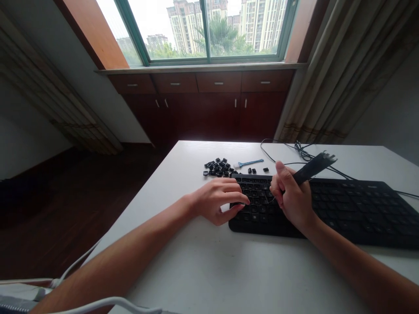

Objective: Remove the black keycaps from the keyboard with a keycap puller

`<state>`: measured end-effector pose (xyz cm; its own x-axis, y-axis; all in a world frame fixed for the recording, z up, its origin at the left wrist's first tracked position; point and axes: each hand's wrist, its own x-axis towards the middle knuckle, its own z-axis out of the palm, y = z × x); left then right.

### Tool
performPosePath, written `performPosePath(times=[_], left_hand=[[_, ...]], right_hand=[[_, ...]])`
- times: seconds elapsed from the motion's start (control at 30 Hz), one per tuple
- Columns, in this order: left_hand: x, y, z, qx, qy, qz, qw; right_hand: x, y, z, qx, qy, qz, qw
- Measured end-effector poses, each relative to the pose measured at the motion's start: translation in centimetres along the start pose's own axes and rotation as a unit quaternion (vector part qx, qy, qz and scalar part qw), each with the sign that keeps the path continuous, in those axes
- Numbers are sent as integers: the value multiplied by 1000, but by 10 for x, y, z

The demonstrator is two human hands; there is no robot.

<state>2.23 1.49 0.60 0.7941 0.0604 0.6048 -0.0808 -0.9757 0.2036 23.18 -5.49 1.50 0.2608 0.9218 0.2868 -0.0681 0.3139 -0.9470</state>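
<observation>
A black keyboard (pixel 353 209) lies on the white table (pixel 229 270). My left hand (pixel 218 203) rests on the keyboard's left end, its fingers curled and pressing on the keys there. My right hand (pixel 293 196) is closed round a black keycap puller (pixel 312 168), whose handle sticks up to the right and whose thin wire end points down at the keys near the left part of the keyboard. A heap of loose black keycaps (pixel 218 168) lies on the table just behind the keyboard's left corner.
A small blue brush (pixel 248 163) lies behind the keycaps. The keyboard's black cable (pixel 294 150) is coiled at the back of the table. White cables (pixel 98 301) run by the near left edge. Beyond the table stand a dark wooden cabinet (pixel 203 104) and a window.
</observation>
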Motion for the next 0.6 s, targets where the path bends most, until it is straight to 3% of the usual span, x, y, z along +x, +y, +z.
performPosePath(times=[0.17, 0.37, 0.47, 0.6], left_hand=[[1, -1, 1, -9, 58, -21, 998], [-10, -29, -8, 56, 199, -201, 958], [-19, -45, -13, 85, 206, -275, 935], [-26, -54, -15, 135, 198, -324, 915]], right_hand=[[0, 1, 1, 2, -2, -4, 1000], [1, 2, 0, -1, -8, -9, 1000], [0, 2, -1, -10, -16, -11, 1000], [-1, 1, -1, -15, -28, -10, 999]])
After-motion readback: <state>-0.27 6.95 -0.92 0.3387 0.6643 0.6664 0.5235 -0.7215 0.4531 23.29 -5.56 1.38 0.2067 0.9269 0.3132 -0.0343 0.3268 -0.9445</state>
